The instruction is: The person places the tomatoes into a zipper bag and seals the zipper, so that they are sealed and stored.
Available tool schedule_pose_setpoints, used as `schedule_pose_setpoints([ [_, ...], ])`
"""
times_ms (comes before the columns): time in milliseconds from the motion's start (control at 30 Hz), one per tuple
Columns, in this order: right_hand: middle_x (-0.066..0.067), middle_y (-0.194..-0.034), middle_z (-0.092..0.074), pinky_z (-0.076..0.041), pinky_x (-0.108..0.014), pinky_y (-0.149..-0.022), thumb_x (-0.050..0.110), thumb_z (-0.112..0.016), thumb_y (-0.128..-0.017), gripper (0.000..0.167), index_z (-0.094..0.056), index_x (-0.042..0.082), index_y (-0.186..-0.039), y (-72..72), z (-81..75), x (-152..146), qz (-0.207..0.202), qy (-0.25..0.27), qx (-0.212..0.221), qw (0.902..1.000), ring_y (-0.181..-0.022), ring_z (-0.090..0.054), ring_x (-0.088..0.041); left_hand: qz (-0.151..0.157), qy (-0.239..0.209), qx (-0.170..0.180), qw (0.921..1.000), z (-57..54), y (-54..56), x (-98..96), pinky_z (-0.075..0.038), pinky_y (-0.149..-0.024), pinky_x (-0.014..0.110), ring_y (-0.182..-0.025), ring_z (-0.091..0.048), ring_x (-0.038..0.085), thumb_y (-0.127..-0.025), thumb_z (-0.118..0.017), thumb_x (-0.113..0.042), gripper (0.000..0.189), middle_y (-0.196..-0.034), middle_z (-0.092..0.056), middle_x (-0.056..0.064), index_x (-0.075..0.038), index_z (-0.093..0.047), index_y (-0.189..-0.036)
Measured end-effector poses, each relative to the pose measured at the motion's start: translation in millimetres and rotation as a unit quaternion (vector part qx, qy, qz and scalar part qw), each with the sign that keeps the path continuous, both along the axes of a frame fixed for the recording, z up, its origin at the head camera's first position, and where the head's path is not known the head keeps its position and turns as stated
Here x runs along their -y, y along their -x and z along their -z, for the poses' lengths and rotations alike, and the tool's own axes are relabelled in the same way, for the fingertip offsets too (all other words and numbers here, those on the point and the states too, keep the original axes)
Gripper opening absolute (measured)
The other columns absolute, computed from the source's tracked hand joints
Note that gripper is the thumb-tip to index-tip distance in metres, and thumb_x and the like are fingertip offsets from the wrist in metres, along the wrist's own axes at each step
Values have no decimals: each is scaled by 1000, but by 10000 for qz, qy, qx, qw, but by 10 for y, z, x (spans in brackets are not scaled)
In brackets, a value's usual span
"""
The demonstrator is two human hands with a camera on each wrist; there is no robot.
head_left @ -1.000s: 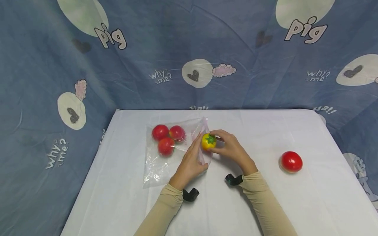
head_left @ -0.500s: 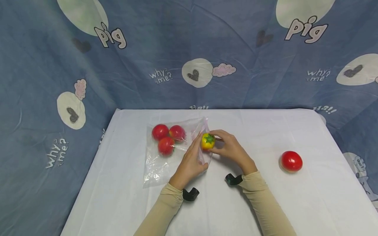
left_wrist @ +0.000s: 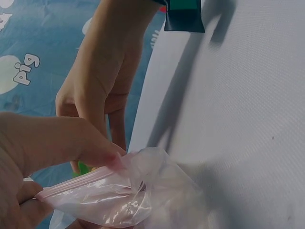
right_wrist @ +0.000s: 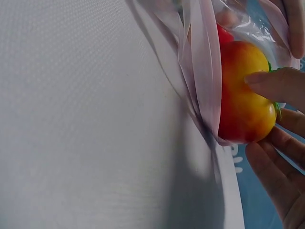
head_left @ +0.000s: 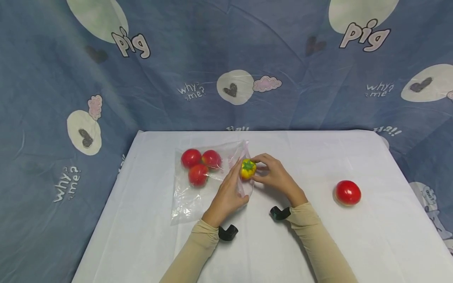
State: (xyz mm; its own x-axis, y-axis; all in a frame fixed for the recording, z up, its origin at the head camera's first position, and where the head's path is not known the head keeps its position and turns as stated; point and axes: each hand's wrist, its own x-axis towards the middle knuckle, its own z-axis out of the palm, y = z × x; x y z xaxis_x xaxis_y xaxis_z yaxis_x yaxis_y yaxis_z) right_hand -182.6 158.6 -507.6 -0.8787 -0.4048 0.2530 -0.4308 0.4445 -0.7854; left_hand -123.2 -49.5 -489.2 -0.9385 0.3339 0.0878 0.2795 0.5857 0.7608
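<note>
Gripping the red-and-yellow tomato (head_left: pixel 247 171) with your right hand (head_left: pixel 277 179), you have it at the open mouth of the clear zip bag (head_left: pixel 187 202). Your left hand (head_left: pixel 228 196) pinches the bag's edge. Three red tomatoes (head_left: pixel 198 175) lie inside; another red tomato (head_left: pixel 348 193) rests well apart, to your right.

1. Before me is a table (head_left: pixel 382 243) with a plain white top; seen close, its surface has a fine, even texture, and faint fold lines cross it.
2. A clear bag (head_left: pixel 187 204) lies on the table, left of the middle and towards the far edge, its pinkish mouth facing right.
3. A glossy red tomato (head_left: pixel 348 193) rests on the right side of the table, well apart from the bag.
</note>
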Motion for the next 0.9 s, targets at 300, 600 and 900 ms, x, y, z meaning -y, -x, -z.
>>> schedule_pose_setpoints([
  [300,-21,-129,-64,-59,-46,-99,-4,-82,-81,49,-64,-4,-126,100,-45,154,-282,121,-32,9995,-124,-63,-37,-66,15,109,9999,-4,-8,7,-50,-111,53,-149,-44,36,-73,-87,-2,116,-169,-32,9,-20,-20,-166],
  [600,-19,-124,-67,-60,-44,-98,3,-86,-80,51,-65,-3,-126,124,-24,190,-41,-23,-66,10000,-115,-69,-35,42,26,-6,10000,-10,-1,8,-45,-118,52,-152,-40,31,-72,-86,0,117,-170,-30,6,-18,-20,-166],
  [900,-19,-119,-71,-61,-43,-97,4,-79,-87,35,-67,-1,-120,228,-15,315,-63,-169,83,9998,-113,-72,-38,153,-76,-4,9999,-13,-19,13,-43,-120,48,-153,-37,27,-71,-83,2,115,-171,-28,6,-16,-20,-166],
])
